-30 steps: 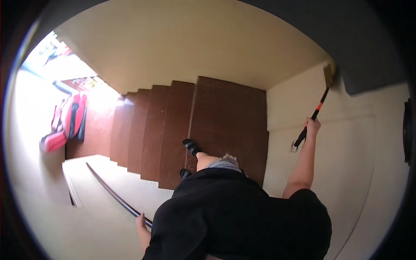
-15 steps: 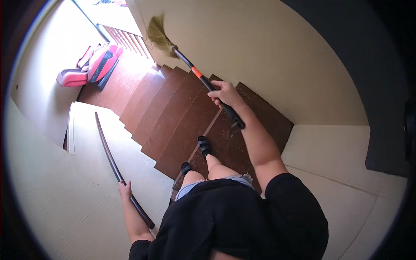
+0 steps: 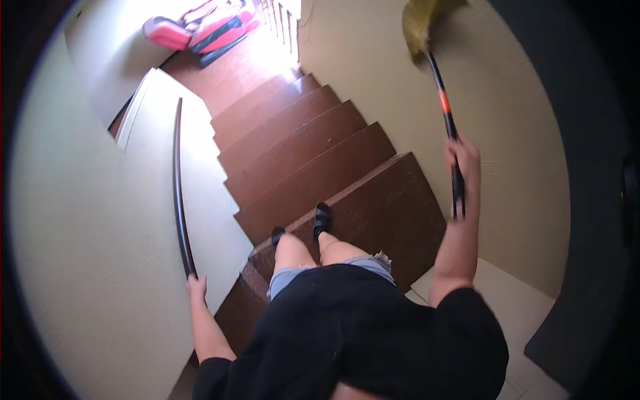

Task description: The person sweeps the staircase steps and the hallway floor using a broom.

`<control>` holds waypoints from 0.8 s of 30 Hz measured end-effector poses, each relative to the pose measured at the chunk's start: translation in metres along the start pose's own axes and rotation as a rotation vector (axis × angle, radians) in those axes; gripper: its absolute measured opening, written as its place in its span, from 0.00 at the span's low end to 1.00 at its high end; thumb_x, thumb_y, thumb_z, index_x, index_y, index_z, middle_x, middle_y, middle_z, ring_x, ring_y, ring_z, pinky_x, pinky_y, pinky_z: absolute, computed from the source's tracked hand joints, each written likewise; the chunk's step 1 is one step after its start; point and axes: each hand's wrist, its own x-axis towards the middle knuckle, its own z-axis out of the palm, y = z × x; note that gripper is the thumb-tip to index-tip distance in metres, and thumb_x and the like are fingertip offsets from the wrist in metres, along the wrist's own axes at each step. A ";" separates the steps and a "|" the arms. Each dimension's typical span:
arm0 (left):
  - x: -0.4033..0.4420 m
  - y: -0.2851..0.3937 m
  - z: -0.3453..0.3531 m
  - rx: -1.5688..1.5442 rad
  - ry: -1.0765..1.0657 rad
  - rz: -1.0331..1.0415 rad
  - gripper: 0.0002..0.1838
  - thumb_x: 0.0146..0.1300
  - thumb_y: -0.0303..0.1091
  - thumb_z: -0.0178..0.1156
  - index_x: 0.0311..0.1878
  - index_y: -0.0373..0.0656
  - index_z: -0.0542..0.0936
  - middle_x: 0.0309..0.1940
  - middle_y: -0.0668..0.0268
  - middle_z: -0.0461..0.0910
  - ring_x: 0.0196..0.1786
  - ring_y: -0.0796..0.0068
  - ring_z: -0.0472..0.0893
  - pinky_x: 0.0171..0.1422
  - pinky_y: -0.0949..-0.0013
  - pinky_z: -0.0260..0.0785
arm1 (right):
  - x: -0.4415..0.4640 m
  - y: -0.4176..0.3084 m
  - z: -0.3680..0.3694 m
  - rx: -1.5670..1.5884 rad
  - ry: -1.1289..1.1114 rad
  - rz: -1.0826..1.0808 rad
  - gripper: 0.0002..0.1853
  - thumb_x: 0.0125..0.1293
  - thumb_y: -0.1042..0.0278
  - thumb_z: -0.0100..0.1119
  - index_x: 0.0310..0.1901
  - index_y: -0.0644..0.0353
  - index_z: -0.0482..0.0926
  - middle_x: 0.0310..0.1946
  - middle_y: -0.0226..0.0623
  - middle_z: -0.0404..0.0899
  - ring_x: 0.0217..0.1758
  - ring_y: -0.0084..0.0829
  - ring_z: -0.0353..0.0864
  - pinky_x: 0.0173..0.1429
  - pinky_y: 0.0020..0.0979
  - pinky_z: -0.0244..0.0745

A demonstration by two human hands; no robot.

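My right hand [image 3: 464, 160] is closed around the black handle of a broom [image 3: 446, 107], which has an orange band. The broom's yellowish bristles point up, beside the beige wall on the right. On the left, my left hand [image 3: 197, 287] grips the lower part of a dark handrail [image 3: 179, 187] that runs along the white wall. My feet, in dark sandals [image 3: 323, 219], are on the brown stairs [image 3: 300, 160] near the edge of a wider step.
Brown steps lead down to a reddish floor [image 3: 233, 77]. A pink and black massage chair [image 3: 217, 33] stands at the bottom, next to a pale railing [image 3: 281, 30]. A beige wall [image 3: 507, 167] borders the stairs on the right.
The broom has swung from the wall at the right end, across the stairs, and back right to the side wall. My view has turned, and my left hand stays on the handrail.
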 end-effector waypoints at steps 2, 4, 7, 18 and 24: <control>-0.027 0.053 -0.030 0.005 0.049 0.088 0.28 0.47 0.43 0.62 0.50 0.37 0.70 0.47 0.47 0.71 0.52 0.52 0.70 0.56 0.58 0.62 | 0.056 -0.016 0.059 0.095 -0.147 0.046 0.04 0.58 0.71 0.50 0.30 0.61 0.70 0.14 0.23 0.64 0.13 0.11 0.62 0.15 0.16 0.59; -0.041 0.077 -0.048 -0.175 0.117 0.300 0.25 0.51 0.40 0.60 0.50 0.36 0.70 0.48 0.50 0.71 0.52 0.55 0.70 0.56 0.60 0.62 | 0.079 -0.037 0.096 0.123 -0.268 0.054 0.05 0.60 0.70 0.49 0.32 0.62 0.69 0.16 0.25 0.65 0.13 0.11 0.64 0.15 0.16 0.62; -0.055 0.083 -0.067 -0.660 -0.027 0.377 0.21 0.53 0.39 0.58 0.48 0.36 0.71 0.47 0.53 0.72 0.52 0.60 0.71 0.56 0.63 0.62 | 0.075 -0.027 0.121 1.186 -0.891 0.482 0.11 0.66 0.69 0.41 0.43 0.71 0.61 0.20 0.28 0.63 0.15 0.13 0.67 0.16 0.18 0.69; 0.035 0.077 -0.048 -0.102 0.426 0.302 0.10 0.53 0.38 0.56 0.33 0.41 0.75 0.33 0.59 0.75 0.38 0.58 0.74 0.42 0.60 0.67 | 0.040 0.116 0.338 -0.377 -0.829 0.276 0.06 0.50 0.72 0.55 0.20 0.62 0.71 0.12 0.29 0.69 0.11 0.19 0.67 0.14 0.22 0.61; 0.201 0.081 0.010 -0.008 0.472 0.071 0.12 0.54 0.39 0.55 0.34 0.39 0.73 0.34 0.57 0.75 0.39 0.56 0.74 0.43 0.59 0.67 | 0.054 0.202 0.533 -0.587 -1.121 0.298 0.05 0.50 0.76 0.57 0.22 0.64 0.72 0.14 0.31 0.70 0.14 0.21 0.69 0.20 0.24 0.66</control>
